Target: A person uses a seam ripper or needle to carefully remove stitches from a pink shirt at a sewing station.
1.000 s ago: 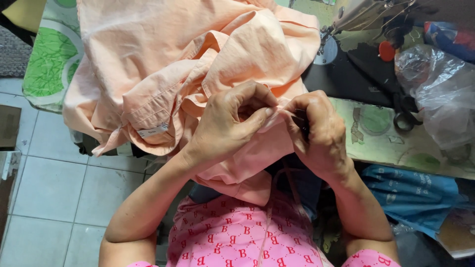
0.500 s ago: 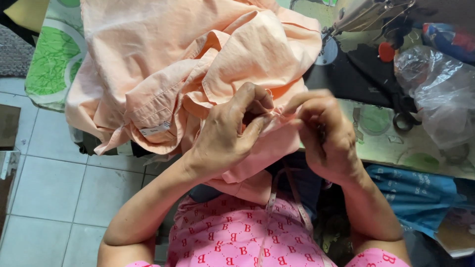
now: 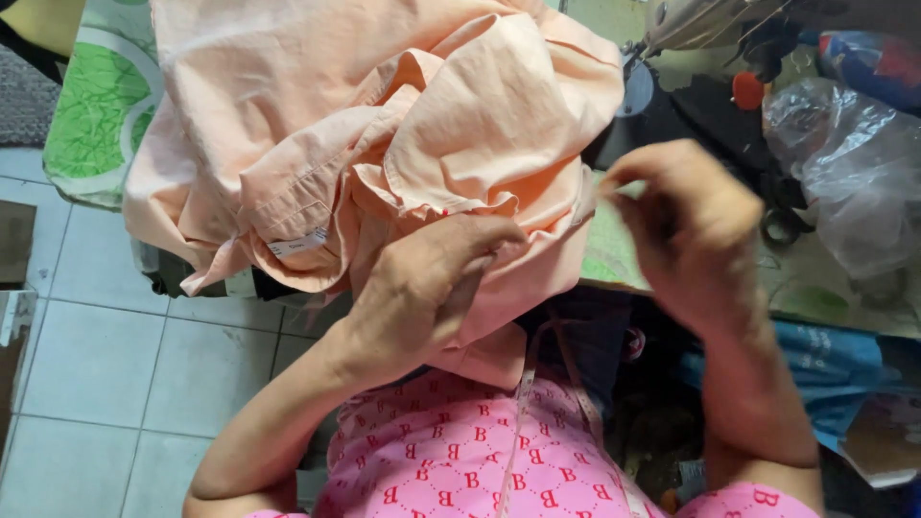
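One peach garment [image 3: 317, 125], crumpled in loose folds, lies heaped over the table [image 3: 835, 288] edge and spills toward my lap; a small white label [image 3: 297, 242] shows on a hem at its lower left, and a red mark sits near a gathered seam at its centre. My left hand [image 3: 432, 288] rests on the lower part of the cloth, fingers curled, its grip closed on a fold that is pinched between thumb and fingertips. My right hand [image 3: 686, 225] is raised just beside the garment's right edge, apart from the left hand, blurred; its fingers are bent and drawn together at the tips, but I cannot tell whether that grip holds anything. A measuring tape [image 3: 523, 403] hangs down my pink patterned top [image 3: 460, 470]. Beyond the right hand, a sewing machine [image 3: 691, 24] stands at the top of the table, with a red knob [image 3: 748, 91] near it and a clear plastic bag [image 3: 854, 163] to the right. A green and white patterned cover [image 3: 91, 115] lies at upper left, and pale floor tiles [image 3: 106, 364] fill the lower left.
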